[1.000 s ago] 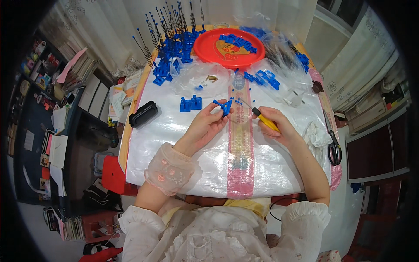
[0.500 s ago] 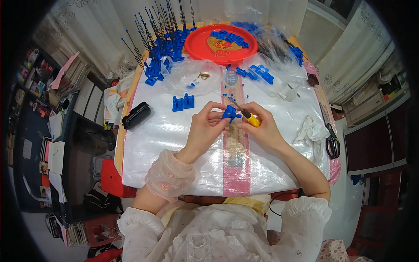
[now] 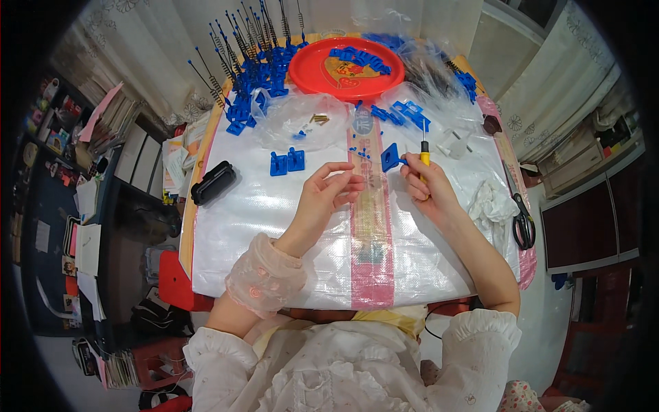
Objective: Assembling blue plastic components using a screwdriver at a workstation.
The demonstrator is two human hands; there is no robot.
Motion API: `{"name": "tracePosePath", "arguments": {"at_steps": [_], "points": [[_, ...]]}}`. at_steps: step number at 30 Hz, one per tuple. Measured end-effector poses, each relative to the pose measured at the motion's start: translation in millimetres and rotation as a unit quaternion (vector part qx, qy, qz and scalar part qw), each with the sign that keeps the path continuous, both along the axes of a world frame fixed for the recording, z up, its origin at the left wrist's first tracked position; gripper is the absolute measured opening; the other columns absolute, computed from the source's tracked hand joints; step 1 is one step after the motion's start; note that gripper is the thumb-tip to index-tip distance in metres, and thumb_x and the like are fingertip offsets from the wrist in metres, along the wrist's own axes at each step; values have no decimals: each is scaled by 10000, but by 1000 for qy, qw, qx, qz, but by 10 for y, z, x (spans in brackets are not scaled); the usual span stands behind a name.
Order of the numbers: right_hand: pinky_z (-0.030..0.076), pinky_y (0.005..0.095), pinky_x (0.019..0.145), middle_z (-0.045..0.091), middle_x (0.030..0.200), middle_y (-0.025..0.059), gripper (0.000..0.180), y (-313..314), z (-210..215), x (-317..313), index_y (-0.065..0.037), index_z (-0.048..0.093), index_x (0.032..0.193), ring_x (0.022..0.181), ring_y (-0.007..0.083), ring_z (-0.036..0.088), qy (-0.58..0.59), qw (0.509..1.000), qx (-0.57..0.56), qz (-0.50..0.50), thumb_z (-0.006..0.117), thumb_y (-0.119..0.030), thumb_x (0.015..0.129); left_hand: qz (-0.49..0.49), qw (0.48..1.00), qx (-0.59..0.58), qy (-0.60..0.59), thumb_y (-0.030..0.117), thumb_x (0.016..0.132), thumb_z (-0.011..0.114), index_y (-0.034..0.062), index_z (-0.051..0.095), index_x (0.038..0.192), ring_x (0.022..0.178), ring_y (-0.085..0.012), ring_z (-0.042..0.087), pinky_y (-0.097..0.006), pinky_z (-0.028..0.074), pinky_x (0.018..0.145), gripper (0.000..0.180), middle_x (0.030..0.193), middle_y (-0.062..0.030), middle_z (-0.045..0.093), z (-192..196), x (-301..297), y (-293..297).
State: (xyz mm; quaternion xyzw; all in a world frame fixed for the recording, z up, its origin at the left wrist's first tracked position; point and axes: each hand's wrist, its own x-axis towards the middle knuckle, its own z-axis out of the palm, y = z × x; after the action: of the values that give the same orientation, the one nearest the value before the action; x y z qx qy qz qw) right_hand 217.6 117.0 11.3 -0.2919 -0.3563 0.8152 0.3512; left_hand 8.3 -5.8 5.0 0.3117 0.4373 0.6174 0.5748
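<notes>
My right hand (image 3: 432,191) grips a screwdriver (image 3: 425,156) with a yellow and black handle, its metal shaft pointing up. Between the thumb and finger of that same hand is a blue plastic part (image 3: 390,158) with a square plate, held out to the left. My left hand (image 3: 324,196) hovers over the white sheet, fingers loosely bent and apart, nothing visible in them. Small blue pieces (image 3: 364,154) lie scattered just beyond, between the hands. Two blue plastic parts (image 3: 287,162) sit together to the left of my left hand.
A red tray (image 3: 309,86) holding blue parts stands at the back. Blue bases with upright springs (image 3: 254,75) crowd the far left. Plastic bags (image 3: 274,120) lie nearer, one with brass-coloured pieces (image 3: 319,119). A black case (image 3: 214,182) is left; scissors (image 3: 524,230) and crumpled tissue (image 3: 491,206) are right.
My left hand has let go of the blue plastic part. My right hand has moved right with that part and the screwdriver, whose shaft has swung from pointing up-left to upright.
</notes>
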Motion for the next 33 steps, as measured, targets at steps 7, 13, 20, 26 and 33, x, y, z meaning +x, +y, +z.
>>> {"name": "tracePosePath", "arguments": {"at_steps": [7,13,20,26,33], "points": [[247,183,388,640,776,43,147,-168,109,-42,-31,596,1039,439,4,350,-49,994,32,94,646,-149,966,-88,992,-25,-92,186,1026,554,18,477,1326,1035,-169,672,-261,566,855,352,1155,-130,665,19,34,-14],[267,186,405,637,759,12,165,-273,145,-56,-40,634,1055,454,3,385,-126,977,142,101,697,-112,922,-112,993,-4,23,183,1017,574,64,433,1388,1065,-175,667,-282,558,886,415,1192,-120,661,45,82,-47],[270,187,407,650,735,23,164,-329,112,-124,-28,664,1025,459,20,414,-178,944,268,74,725,-80,881,16,940,66,335,86,957,622,83,461,1387,996,-165,648,-262,526,788,459,1275,-127,594,75,44,-107],[259,183,386,637,754,42,157,-291,168,-113,-11,637,1036,432,10,373,-188,968,142,86,696,-72,904,225,965,124,-56,144,973,589,9,328,1447,994,-200,578,-249,522,728,558,1438,-210,411,297,-551,-10],[241,174,368,573,758,41,165,-99,52,-51,12,581,1087,409,9,320,-69,994,-48,65,632,-54,945,73,924,136,-349,151,1031,492,-41,308,1451,1030,-186,562,-226,516,750,496,1425,-250,410,324,-574,-40]]}}
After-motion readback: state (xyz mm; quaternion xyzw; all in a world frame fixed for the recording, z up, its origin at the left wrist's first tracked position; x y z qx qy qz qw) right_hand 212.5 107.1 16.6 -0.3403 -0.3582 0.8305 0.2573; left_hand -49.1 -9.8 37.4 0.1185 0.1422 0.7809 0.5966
